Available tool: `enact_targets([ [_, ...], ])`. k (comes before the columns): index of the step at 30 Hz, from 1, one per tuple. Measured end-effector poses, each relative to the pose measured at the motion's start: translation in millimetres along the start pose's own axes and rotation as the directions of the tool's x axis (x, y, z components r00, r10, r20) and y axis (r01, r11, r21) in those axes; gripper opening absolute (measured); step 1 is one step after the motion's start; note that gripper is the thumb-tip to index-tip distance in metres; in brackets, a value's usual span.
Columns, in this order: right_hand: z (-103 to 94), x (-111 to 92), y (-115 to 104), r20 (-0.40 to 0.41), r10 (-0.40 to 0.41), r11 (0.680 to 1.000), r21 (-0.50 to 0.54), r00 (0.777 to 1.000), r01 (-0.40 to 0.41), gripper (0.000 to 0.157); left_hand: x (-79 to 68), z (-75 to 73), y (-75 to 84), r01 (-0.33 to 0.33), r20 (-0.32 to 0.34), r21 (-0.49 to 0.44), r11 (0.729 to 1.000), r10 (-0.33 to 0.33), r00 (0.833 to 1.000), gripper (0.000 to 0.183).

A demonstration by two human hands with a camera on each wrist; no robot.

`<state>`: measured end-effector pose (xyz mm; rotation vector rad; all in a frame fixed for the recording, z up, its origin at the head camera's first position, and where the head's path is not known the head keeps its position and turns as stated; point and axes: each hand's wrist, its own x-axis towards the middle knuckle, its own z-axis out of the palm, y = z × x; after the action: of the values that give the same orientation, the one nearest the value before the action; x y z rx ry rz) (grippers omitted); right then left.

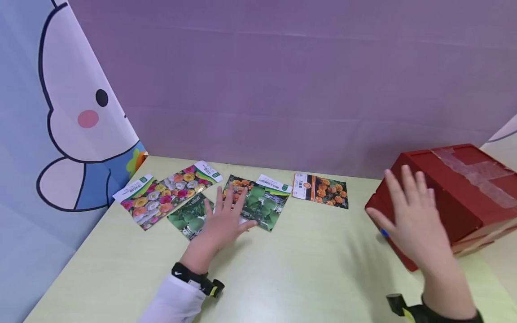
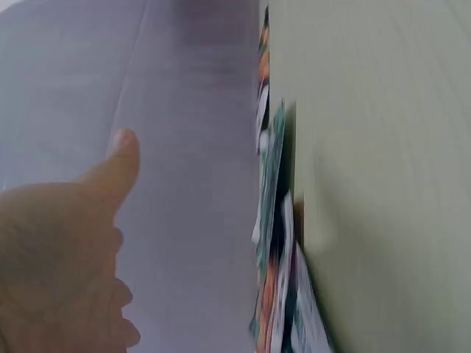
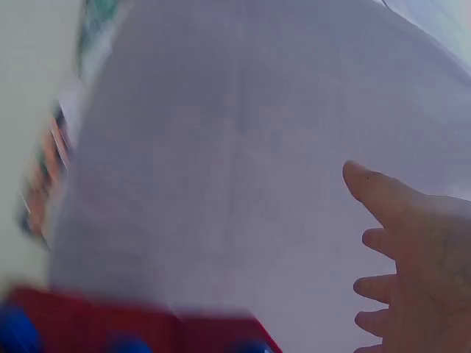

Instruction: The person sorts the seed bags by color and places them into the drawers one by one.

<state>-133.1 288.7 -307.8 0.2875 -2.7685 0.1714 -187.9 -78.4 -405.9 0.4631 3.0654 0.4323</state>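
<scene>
While head view puts spread-fingered left hand [image 1: 224, 222] over packets [image 1: 264, 206], left wrist view shows both apart; splayed right hand [image 1: 416, 220] near red box [image 1: 456, 193] at right.

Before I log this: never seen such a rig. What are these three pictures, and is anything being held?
No machine here: a person works with two bare hands. The wide picture is from the head, looking forward and down; the other two are from wrist cameras, each looking along its own hand. On the pale table lie what look like seed packets, picturing roses, green leaves and orange flowers. At the right sits a red box with clear tape. The left hand is over the packets, the right hand by the box. Both are open, holding nothing.
</scene>
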Motion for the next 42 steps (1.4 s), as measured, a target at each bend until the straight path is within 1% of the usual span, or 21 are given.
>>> enact_targets([
  [3, -33.1, -3.9, 25.3, -0.031, 0.116, 0.991, -0.059, 0.993, -0.118, 0.088, 19.0, 5.4, 15.3, -0.046, 0.047, -0.005, 0.999, 0.046, 0.998, 0.088],
  [6, -49.6, -6.2, 53.9, -0.052, 0.24, 0.968, -0.067, 0.969, -0.243, 0.085, 41.5, 10.8, 32.8, -0.083, 0.125, 0.009, 0.997, 0.081, 0.989, 0.087],
  [8, -51.8, -7.0, 73.3, -0.052, 0.298, 0.953, -0.046, 0.953, -0.301, 0.084, 55.8, 13.2, 45.7, -0.105, 0.166, -0.01, 0.994, 0.106, 0.98, 0.087],
  [9, -51.2, -7.2, 82.8, -0.047, 0.314, 0.949, -0.026, 0.948, -0.316, 0.082, 62.6, 14.4, 52.3, -0.109, 0.182, -0.031, 0.994, 0.112, 0.977, 0.087],
  [11, -47.8, -7.2, 99.3, -0.002, 0.338, 0.941, -0.009, 0.941, -0.338, 0.081, 75.5, 17.6, 65.6, -0.109, 0.204, -0.096, 0.989, 0.126, 0.971, 0.087],
  [14, -41.0, -8.8, 116.6, 0.099, 0.328, 0.944, -0.003, 0.94, -0.329, 0.078, 92.5, 24.9, 86.3, -0.077, 0.216, -0.219, 0.973, 0.125, 0.968, 0.088],
  [16, -37.2, -9.6, 123.2, 0.137, 0.303, 0.952, -0.01, 0.943, -0.305, 0.076, 102.4, 29.9, 101.7, -0.045, 0.219, -0.322, 0.946, 0.121, 0.968, 0.088],
  [18, -34.9, -9.4, 126.2, 0.163, 0.279, 0.96, -0.03, 0.946, -0.278, 0.073, 111.6, 35.7, 119.1, -0.021, 0.206, -0.428, 0.903, 0.12, 0.971, 0.087],
  [19, -34.5, -8.6, 126.8, 0.163, 0.271, 0.963, -0.049, 0.949, -0.267, 0.073, 115.1, 37.9, 128.4, -0.004, 0.207, -0.48, 0.877, 0.117, 0.971, 0.085],
  [22, -34.7, -6.0, 126.5, 0.171, 0.254, 0.967, -0.082, 0.952, -0.243, 0.07, 125.5, 50.8, 156.5, 0.009, 0.178, -0.578, 0.816, 0.115, 0.977, 0.081],
  [24, -35.1, -5.2, 124.9, 0.183, 0.252, 0.967, -0.094, 0.95, -0.238, 0.069, 128.3, 60.4, 175.1, 0.017, 0.163, -0.608, 0.794, 0.104, 0.981, 0.079],
  [26, -34.9, -6.1, 123.5, 0.19, 0.245, 0.968, -0.096, 0.951, -0.23, 0.068, 128.0, 70.1, 191.9, 0.02, 0.152, -0.624, 0.781, 0.095, 0.984, 0.078],
  [30, -34.2, -11.5, 122.9, 0.194, 0.217, 0.974, -0.108, 0.957, -0.199, 0.067, 120.0, 82.0, 220.6, 0.028, 0.144, -0.669, 0.743, 0.092, 0.985, 0.074],
  [32, -34.9, -14.1, 124.2, 0.195, 0.2, 0.977, -0.116, 0.96, -0.18, 0.067, 116.9, 86.6, 233.1, 0.021, 0.127, -0.691, 0.723, 0.093, 0.988, 0.071],
  [34, -36.4, -15.2, 126.1, 0.206, 0.181, 0.98, -0.122, 0.962, -0.158, 0.066, 114.6, 90.3, 244.9, 0.019, 0.114, -0.711, 0.703, 0.089, 0.989, 0.067],
  [40, -38.6, -16.2, 130.1, 0.237, 0.145, 0.985, -0.127, 0.961, -0.117, 0.062, 105.2, 102.9, 273.6, 0.104, 0.152, -0.759, 0.643, 0.021, 0.988, 0.062],
  [42, -39.1, -18.6, 130.2, 0.236, 0.127, 0.988, -0.115, 0.963, -0.102, 0.06, 100.7, 106.9, 280.3, 0.119, 0.157, -0.756, 0.643, 0.003, 0.988, 0.06],
])
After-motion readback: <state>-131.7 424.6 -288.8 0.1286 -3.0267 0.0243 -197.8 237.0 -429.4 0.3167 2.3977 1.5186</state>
